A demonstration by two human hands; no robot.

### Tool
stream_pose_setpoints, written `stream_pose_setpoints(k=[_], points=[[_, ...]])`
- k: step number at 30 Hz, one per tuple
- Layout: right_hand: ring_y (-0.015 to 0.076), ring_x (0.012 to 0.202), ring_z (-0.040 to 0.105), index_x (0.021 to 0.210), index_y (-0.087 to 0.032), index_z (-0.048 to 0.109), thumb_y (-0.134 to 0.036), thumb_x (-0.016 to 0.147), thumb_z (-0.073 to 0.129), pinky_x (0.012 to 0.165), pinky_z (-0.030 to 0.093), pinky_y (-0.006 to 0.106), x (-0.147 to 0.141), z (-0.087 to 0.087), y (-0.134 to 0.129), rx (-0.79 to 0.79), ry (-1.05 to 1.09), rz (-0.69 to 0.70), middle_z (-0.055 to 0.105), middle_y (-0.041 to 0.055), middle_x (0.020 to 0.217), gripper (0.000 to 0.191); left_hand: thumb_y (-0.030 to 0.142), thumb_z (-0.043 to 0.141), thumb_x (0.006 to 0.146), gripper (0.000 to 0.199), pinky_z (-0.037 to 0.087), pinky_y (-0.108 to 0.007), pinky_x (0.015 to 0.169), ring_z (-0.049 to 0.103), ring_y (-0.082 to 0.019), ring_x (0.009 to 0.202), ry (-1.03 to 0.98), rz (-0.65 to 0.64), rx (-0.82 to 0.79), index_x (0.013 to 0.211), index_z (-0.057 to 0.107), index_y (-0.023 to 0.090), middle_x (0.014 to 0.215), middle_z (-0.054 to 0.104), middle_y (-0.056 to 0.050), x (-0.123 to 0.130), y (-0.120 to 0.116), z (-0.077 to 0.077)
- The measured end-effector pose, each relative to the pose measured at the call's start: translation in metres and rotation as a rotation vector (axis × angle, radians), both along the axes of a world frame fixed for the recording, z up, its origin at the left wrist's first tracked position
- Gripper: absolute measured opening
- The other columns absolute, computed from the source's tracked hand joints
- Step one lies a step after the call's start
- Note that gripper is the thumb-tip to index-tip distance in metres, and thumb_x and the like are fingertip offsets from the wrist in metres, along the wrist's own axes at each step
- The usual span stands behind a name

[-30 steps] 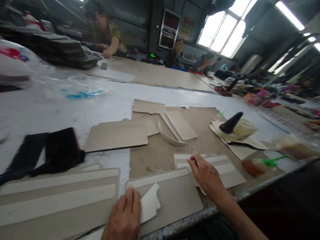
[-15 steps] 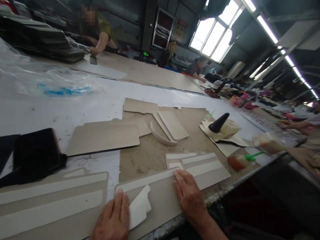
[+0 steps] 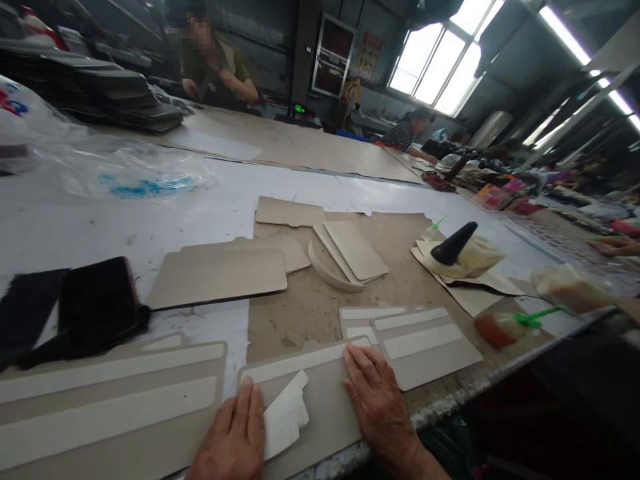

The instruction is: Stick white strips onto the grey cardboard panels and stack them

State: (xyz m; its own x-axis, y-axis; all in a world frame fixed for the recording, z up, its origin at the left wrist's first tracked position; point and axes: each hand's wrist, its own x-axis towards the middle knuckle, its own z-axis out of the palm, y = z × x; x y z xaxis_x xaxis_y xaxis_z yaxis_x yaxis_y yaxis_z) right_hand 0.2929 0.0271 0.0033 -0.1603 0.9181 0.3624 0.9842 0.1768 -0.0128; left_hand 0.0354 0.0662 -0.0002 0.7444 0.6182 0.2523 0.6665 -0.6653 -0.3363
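Observation:
A beige panel with a rounded corner and a pale strip along its far edge lies in front of me. My left hand rests on its left end, fingers straight and together, the thumb hidden. Several white strips fan out from beside that hand on the panel; whether the hidden thumb touches them I cannot tell. Toward the panel's right end my right hand lies flat, fingertips on the pale strip at the far edge.
Panels with pale strips lie left and right. Plain beige panels, a curved band, a black cone, a bottle with a green nozzle and a dark phone-like slab are around. A co-worker is across the table.
The camera view has shifted slightly, so the things appear farther right. My right hand's fingertips have slid a little left along the panel. The co-worker opposite has drawn their arms in.

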Motion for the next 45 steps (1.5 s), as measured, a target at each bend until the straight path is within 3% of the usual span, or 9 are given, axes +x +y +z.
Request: stream_pose_setpoints(k=[5, 11, 18, 24, 34, 36, 39, 42, 45], points=[[0.0262, 0.113, 0.045, 0.126, -0.012, 0.049, -0.022, 0.090, 0.043, 0.093, 0.040, 0.040, 0.000, 0.002, 0.002, -0.021, -0.020, 0.041, 0.055, 0.0101, 0.124, 0.038, -0.005, 0.039, 0.075, 0.038, 0.050, -0.035, 0.084, 0.060, -0.029, 0.100, -0.007, 0.016, 0.057, 0.112, 0.044, -0.005, 0.112, 0.058, -0.026, 0.003, -0.001, 0.006], [0.0278, 0.109, 0.046, 0.126, -0.022, 0.051, -0.025, 0.088, 0.048, 0.089, 0.039, 0.043, -0.002, 0.014, 0.006, -0.078, -0.063, 0.060, 0.053, 0.0107, 0.122, 0.038, -0.005, 0.037, 0.076, 0.037, 0.050, -0.038, 0.084, 0.058, -0.033, 0.103, -0.069, 0.029, 0.047, 0.113, 0.043, -0.007, 0.113, 0.057, -0.028, 0.005, -0.005, -0.002], [0.0296, 0.107, 0.045, 0.124, -0.022, 0.053, -0.025, 0.087, 0.048, 0.085, 0.040, 0.042, -0.007, 0.015, 0.012, -0.071, -0.120, 0.173, 0.053, 0.0131, 0.117, 0.037, 0.000, 0.039, 0.079, 0.037, 0.049, -0.036, 0.087, 0.057, -0.030, 0.105, -0.143, 0.132, -0.021, 0.114, 0.050, 0.000, 0.118, 0.056, -0.023, 0.011, -0.014, -0.001], [0.0279, 0.109, 0.043, 0.126, -0.019, 0.050, -0.020, 0.087, 0.045, 0.088, 0.040, 0.040, -0.032, 0.016, 0.020, -0.092, -0.038, 0.307, 0.053, 0.0126, 0.118, 0.039, 0.002, 0.039, 0.079, 0.038, 0.050, -0.035, 0.086, 0.058, -0.029, 0.103, -0.169, 0.173, -0.061, 0.115, 0.053, 0.005, 0.123, 0.055, -0.018, 0.013, -0.018, 0.006], [0.0283, 0.109, 0.043, 0.126, -0.019, 0.049, -0.015, 0.084, 0.045, 0.089, 0.042, 0.044, -0.043, 0.027, 0.031, -0.174, 0.090, 0.316, 0.051, 0.0136, 0.118, 0.042, 0.000, 0.044, 0.078, 0.037, 0.051, -0.037, 0.082, 0.060, -0.029, 0.097, -0.211, 0.121, -0.025, 0.113, 0.054, 0.003, 0.116, 0.060, -0.018, 0.009, -0.014, 0.005], [0.0259, 0.108, 0.045, 0.124, -0.018, 0.049, -0.014, 0.086, 0.042, 0.089, 0.042, 0.041, -0.030, 0.029, 0.029, -0.114, 0.103, 0.239, 0.054, 0.0125, 0.115, 0.039, -0.003, 0.037, 0.077, 0.040, 0.051, -0.037, 0.083, 0.060, -0.027, 0.098, -0.278, 0.112, -0.095, 0.112, 0.053, 0.004, 0.116, 0.061, -0.016, 0.002, -0.009, 0.007], [0.0258, 0.098, 0.050, 0.115, -0.013, 0.054, -0.018, 0.088, 0.043, 0.085, 0.043, 0.041, -0.002, 0.032, 0.021, -0.005, 0.073, -0.054, 0.060, 0.0129, 0.101, 0.029, 0.006, 0.031, 0.082, 0.037, 0.053, -0.030, 0.080, 0.063, -0.020, 0.093, -0.522, 0.145, -0.214, 0.111, 0.053, 0.011, 0.107, 0.066, -0.010, -0.011, 0.004, 0.014], [0.0273, 0.086, 0.053, 0.097, -0.015, 0.059, -0.022, 0.084, 0.051, 0.076, 0.044, 0.041, 0.015, 0.036, 0.013, -0.105, -0.011, -0.302, 0.061, 0.0110, 0.087, 0.017, 0.023, 0.037, 0.087, 0.029, 0.055, -0.025, 0.073, 0.067, -0.017, 0.084, -0.681, 0.193, -0.280, 0.107, 0.055, 0.015, 0.094, 0.070, -0.005, -0.018, 0.015, 0.021], [0.0269, 0.084, 0.054, 0.086, -0.018, 0.059, -0.022, 0.081, 0.055, 0.073, 0.043, 0.038, 0.015, 0.039, 0.012, -0.236, 0.017, -0.408, 0.059, 0.0095, 0.084, 0.007, 0.025, 0.039, 0.081, 0.030, 0.055, -0.027, 0.072, 0.068, -0.019, 0.081, -0.768, 0.245, -0.354, 0.098, 0.062, 0.018, 0.089, 0.072, -0.003, -0.017, 0.019, 0.022]])
